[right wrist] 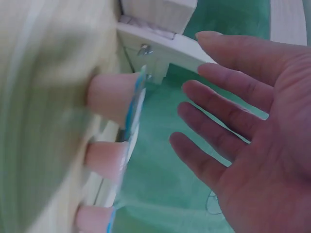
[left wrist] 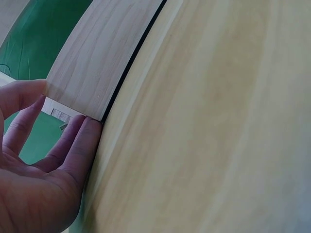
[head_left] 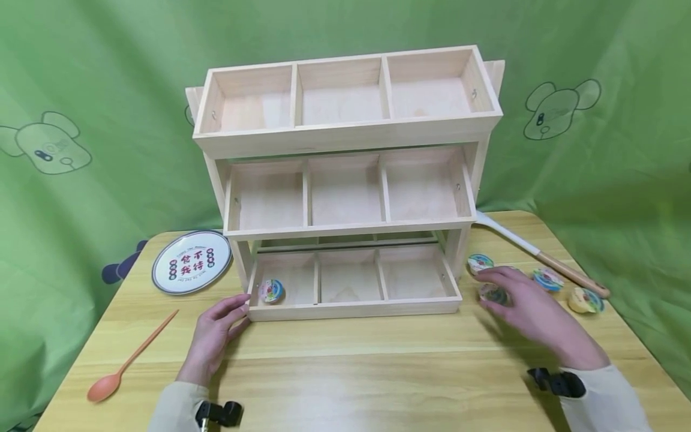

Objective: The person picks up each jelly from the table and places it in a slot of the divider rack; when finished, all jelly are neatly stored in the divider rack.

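Note:
A three-tier pale wooden box (head_left: pixel 348 133) has divided trays. My left hand (head_left: pixel 213 333) rests its fingertips at the left end of the bottom tray (head_left: pixel 351 310); in the left wrist view, they touch the end edge of its front panel (left wrist: pixel 97 58). A small lidded jelly cup (head_left: pixel 271 291) sits in that tray's left compartment. On the right, my right hand (head_left: pixel 531 309) hovers over another jelly cup (head_left: pixel 492 293), partly covering it. Its fingers are spread and hold nothing in the right wrist view, apart from the row of cups (right wrist: pixel 114 97).
More jelly cups (head_left: pixel 547 279) lie right of the box beside a white utensil with a wooden handle (head_left: pixel 567 270). A round plate (head_left: pixel 191 262) and an orange spoon (head_left: pixel 132 357) are on the left of the table (head_left: pixel 345 378). Green cloth (head_left: pixel 594 36) hangs behind.

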Demonstrator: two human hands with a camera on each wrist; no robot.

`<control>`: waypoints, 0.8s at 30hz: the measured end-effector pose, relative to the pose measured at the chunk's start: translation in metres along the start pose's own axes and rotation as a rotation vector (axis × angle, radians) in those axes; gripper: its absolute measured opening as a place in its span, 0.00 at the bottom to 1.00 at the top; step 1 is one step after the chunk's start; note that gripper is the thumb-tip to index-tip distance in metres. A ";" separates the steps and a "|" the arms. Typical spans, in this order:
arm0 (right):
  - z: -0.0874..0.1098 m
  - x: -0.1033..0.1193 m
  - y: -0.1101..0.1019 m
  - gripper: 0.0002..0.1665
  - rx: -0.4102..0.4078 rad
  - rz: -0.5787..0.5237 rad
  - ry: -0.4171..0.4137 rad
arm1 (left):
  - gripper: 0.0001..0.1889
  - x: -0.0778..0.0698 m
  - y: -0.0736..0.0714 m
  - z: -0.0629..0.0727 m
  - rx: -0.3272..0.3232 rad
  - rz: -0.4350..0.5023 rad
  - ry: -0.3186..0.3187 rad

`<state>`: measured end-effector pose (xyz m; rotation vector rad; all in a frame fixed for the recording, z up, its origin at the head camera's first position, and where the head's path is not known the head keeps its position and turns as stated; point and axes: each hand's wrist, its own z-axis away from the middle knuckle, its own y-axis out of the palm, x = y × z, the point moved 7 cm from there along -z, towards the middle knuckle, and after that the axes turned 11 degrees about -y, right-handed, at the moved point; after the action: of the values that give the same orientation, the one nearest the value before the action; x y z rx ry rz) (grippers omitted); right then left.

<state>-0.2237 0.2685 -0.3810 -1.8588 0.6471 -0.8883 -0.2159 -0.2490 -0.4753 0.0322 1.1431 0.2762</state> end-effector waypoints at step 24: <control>0.012 -0.028 0.020 0.29 0.004 0.068 -0.011 | 0.15 0.001 -0.001 0.000 -0.008 -0.024 -0.005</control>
<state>-0.2323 0.2872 -0.4106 -1.8260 0.6970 -0.8343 -0.2157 -0.2497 -0.4763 0.0121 1.1364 0.2597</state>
